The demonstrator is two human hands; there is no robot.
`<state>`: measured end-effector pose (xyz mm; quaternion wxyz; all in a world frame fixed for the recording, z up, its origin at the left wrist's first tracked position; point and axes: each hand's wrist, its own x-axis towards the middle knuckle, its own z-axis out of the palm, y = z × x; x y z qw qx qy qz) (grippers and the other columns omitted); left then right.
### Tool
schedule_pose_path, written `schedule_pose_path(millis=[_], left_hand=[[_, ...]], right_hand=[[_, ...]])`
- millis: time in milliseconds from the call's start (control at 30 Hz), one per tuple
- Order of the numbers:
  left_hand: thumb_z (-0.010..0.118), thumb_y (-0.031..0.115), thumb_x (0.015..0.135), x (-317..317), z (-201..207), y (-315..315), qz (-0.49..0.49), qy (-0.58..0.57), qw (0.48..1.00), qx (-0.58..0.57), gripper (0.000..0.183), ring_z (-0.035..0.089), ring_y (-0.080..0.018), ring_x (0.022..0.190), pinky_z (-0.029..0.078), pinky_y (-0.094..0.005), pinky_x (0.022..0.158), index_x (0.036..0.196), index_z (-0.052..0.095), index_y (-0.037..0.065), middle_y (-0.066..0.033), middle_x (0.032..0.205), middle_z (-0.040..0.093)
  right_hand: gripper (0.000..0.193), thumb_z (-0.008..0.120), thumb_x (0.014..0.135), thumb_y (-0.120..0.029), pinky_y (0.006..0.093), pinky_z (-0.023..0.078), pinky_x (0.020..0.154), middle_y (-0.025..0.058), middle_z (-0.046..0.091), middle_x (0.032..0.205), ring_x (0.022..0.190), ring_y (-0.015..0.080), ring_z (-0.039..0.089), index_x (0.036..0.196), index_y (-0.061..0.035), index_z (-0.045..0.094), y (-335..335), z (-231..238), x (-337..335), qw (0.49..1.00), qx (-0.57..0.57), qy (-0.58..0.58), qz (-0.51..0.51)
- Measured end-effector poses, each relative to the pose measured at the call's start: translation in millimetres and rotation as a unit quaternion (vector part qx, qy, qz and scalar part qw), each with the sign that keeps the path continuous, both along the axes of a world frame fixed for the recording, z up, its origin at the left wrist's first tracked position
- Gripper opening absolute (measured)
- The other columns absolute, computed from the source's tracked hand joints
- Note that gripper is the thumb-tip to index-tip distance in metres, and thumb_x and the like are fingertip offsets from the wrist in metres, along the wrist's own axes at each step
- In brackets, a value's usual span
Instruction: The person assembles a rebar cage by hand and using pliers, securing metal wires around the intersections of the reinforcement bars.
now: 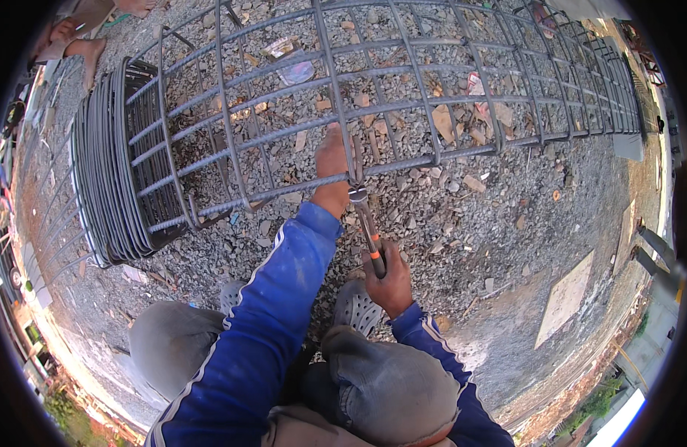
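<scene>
A long cage of steel reinforcing bars (410,102) lies across the ground in front of me. My left hand (331,162) reaches past its nearest lengthwise bar (276,192) and is closed against a crosswise stirrup (337,97); the fingertips are partly hidden. My right hand (389,283) is wrapped round the handles of pincers (368,227), dark with orange bands. The head of the pincers touches the corner where the stirrup meets the near bar, just right of my left wrist. Any tie wire there is too small to make out.
Bunched stirrups (109,167) stand at the cage's left end. Gravel (448,238) with stone and brick bits covers the ground. A pale board (565,299) lies at right. Another person's bare foot (90,59) shows at upper left. My knees and grey clogs (356,309) are below.
</scene>
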<state>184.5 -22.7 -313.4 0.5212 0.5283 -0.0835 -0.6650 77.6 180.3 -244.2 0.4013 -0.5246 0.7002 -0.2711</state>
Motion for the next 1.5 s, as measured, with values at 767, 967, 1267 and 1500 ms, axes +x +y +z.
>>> schedule_pose_path(millis=[767,967,1267,1500], left_hand=[[0.046,0.054,0.096,5,80,106,-0.111,0.439,0.891,-0.017,0.059,0.063,-0.0302,0.088,0.051,-0.0449,0.084,0.113,0.060,-0.001,-0.0150,0.091,0.066],[0.053,0.046,0.097,-4,143,104,-0.206,0.391,0.896,0.051,0.041,0.052,-0.0173,0.053,0.049,-0.0399,0.061,0.085,0.055,0.007,0.0015,0.059,0.046],[0.065,0.038,0.090,-7,173,100,-0.063,0.542,0.837,0.033,0.030,0.067,-0.0249,0.074,0.056,-0.0392,0.068,0.084,0.059,0.009,-0.0079,0.079,0.067],[0.066,0.027,0.089,-24,204,61,0.083,0.558,0.809,0.167,0.022,0.064,-0.0188,0.069,0.058,-0.0385,0.072,0.079,0.056,0.010,-0.0060,0.075,0.062]], right_hand=[[0.048,0.073,0.085,-0.035,0.0331,0.054,0.068,0.0096,0.065,0.090,0.078,0.0205,0.067,0.112,0.0018,0.057,1,90,-17,0.833,0.317,-0.449,-0.061],[0.058,0.078,0.073,-0.024,0.0389,0.051,0.078,0.0177,0.064,0.097,0.086,0.0295,0.066,0.119,0.0020,0.054,9,150,9,0.980,0.054,0.189,0.015],[0.021,0.054,0.081,-0.012,0.0286,0.047,0.049,0.0115,0.065,0.070,0.056,0.0151,0.062,0.090,0.0047,0.065,-68,252,-6,0.924,0.379,0.019,0.046],[0.039,0.059,0.081,-0.015,0.0393,0.045,0.081,0.0127,0.058,0.102,0.092,0.0276,0.057,0.116,0.0005,0.055,-103,321,69,0.621,-0.068,0.677,0.389]])
